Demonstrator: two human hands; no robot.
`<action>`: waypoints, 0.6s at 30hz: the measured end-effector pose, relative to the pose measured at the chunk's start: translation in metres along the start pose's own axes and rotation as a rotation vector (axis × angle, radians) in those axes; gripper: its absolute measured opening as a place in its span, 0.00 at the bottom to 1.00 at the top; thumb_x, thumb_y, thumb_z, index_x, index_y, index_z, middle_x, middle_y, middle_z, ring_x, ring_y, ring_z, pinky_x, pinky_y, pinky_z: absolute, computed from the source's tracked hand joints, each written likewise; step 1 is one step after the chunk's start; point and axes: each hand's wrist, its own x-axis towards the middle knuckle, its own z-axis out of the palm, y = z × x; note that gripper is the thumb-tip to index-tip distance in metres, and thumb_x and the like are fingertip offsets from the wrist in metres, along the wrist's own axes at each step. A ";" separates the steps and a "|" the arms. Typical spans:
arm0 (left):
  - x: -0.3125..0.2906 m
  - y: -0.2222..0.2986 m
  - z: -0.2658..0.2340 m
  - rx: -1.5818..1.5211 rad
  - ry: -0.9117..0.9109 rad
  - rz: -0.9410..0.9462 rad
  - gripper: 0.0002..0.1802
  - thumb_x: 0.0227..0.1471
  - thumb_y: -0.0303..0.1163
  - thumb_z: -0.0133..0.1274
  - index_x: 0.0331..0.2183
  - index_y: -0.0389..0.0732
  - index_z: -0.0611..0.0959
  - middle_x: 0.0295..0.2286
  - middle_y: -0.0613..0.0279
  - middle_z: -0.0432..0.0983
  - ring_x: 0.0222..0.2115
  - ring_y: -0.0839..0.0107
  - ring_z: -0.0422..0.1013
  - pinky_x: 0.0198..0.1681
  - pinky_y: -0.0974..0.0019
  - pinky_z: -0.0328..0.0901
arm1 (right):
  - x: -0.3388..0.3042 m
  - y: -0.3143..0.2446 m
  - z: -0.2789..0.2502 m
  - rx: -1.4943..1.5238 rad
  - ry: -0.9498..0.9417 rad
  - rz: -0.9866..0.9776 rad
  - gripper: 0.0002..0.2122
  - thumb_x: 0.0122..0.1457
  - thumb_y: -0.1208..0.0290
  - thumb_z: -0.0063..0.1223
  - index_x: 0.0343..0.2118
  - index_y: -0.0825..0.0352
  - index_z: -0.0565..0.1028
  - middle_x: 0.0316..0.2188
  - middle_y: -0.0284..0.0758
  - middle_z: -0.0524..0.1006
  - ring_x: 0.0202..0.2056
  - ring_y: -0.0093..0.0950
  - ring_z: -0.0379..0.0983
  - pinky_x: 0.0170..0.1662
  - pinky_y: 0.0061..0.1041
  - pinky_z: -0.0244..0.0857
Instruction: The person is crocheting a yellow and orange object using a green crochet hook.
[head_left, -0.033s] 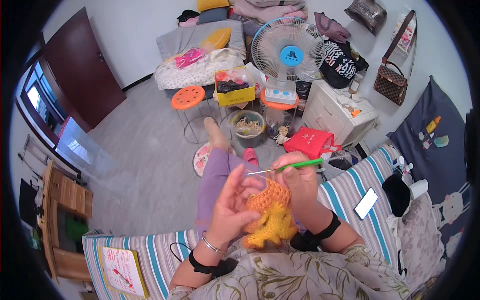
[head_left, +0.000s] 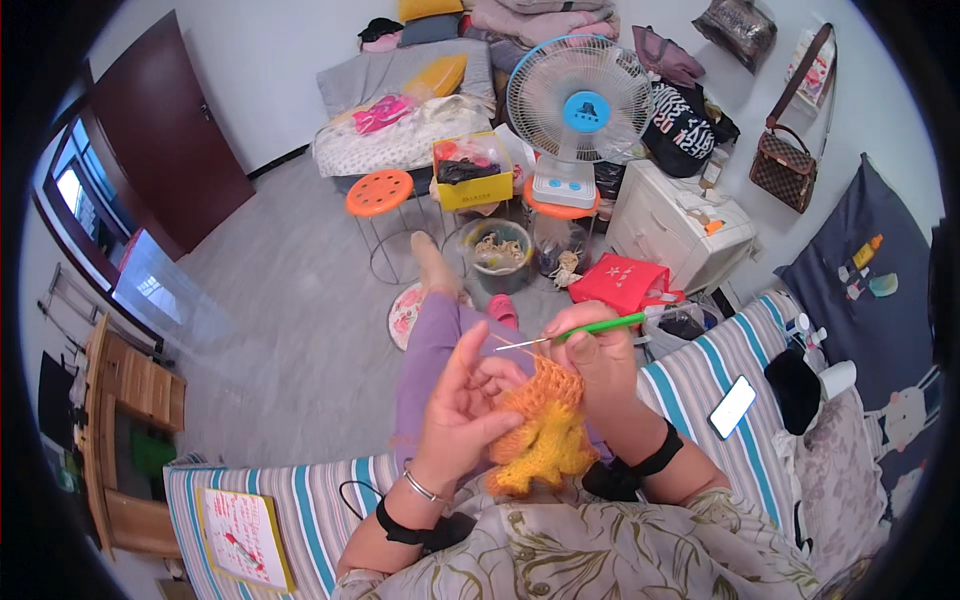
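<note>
My right hand [head_left: 598,352] grips a crochet hook [head_left: 614,324] with a green handle; its thin metal shaft points left. The same hand's fingers pinch the orange upper edge of a crocheted piece [head_left: 545,435], orange at the top and yellow below, with pointed lobes hanging toward my lap. An orange loop of yarn [head_left: 541,352] rises from the edge to the hook's shaft. My left hand [head_left: 462,405] is closed on the left side of the piece with the thumb across it. Its index finger is raised near the hook's tip, with yarn by it.
Striped seat covers lie on both sides of me, with a phone [head_left: 733,408] on the right and a framed sheet [head_left: 246,540] on the left. Ahead stand a fan [head_left: 578,110], an orange stool [head_left: 380,192], a yarn bucket [head_left: 498,258] and a red bag [head_left: 620,282].
My left index finger has shifted slightly up and left. The crocheted piece's orange edge sits a little differently between my hands. The hook stays nearly in place.
</note>
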 end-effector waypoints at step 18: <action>0.003 0.006 0.007 0.127 0.163 -0.105 0.43 0.48 0.14 0.49 0.62 0.43 0.51 0.32 0.65 0.68 0.35 0.81 0.65 0.42 0.76 0.62 | 0.005 0.021 -0.003 -0.764 -0.017 -0.360 0.09 0.52 0.79 0.57 0.37 0.69 0.76 0.36 0.41 0.77 0.38 0.29 0.74 0.42 0.24 0.67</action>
